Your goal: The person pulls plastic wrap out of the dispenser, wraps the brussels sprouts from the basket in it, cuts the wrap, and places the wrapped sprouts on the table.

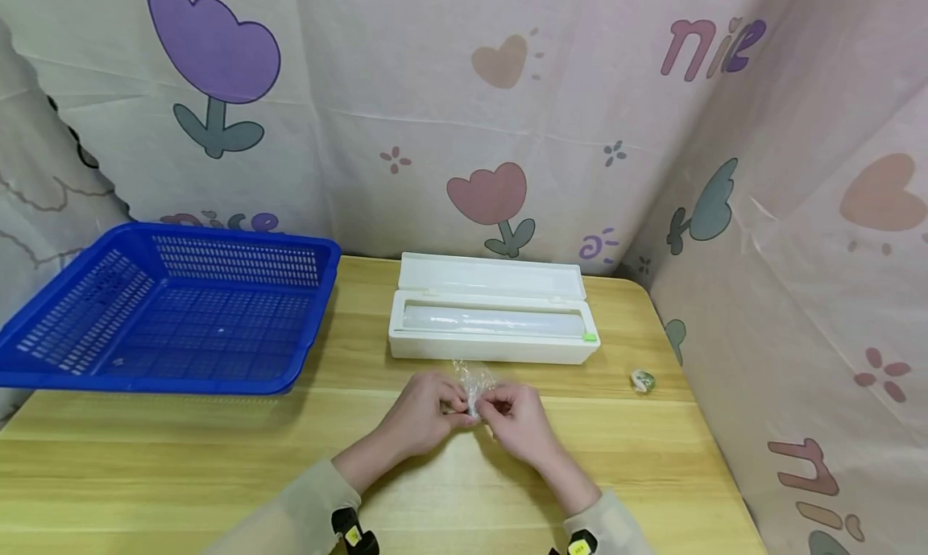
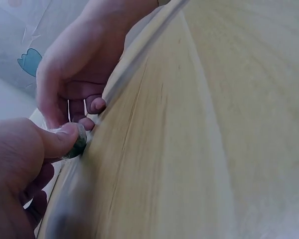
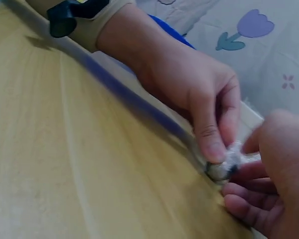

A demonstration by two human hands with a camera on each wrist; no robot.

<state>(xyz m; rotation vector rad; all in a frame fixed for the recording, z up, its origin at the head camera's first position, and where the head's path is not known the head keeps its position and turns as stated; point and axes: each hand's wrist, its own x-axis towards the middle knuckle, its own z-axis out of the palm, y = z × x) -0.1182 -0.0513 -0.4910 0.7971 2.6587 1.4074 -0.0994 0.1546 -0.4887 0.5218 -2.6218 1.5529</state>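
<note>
A small dark-green roundish item (image 2: 79,142) in clear plastic wrap sits low over the table between both hands. My left hand (image 1: 428,414) pinches it, the thumb lying along its side in the left wrist view. From the other side, my right hand (image 1: 520,422) pinches the gathered plastic wrap (image 1: 474,378), whose loose crinkled end sticks out toward the box. In the right wrist view the wrapped item (image 3: 219,171) shows under the left thumb, with the right fingers curled close beside it. What the item is, I cannot tell.
Just beyond the hands stands a white plastic wrap dispenser (image 1: 493,349), lid up, a roll (image 1: 493,321) inside and a green slider (image 1: 590,337) at its right end. A blue basket (image 1: 319,297) occupies the left. A small green-and-white wrapped lump (image 1: 642,380) lies near the right edge.
</note>
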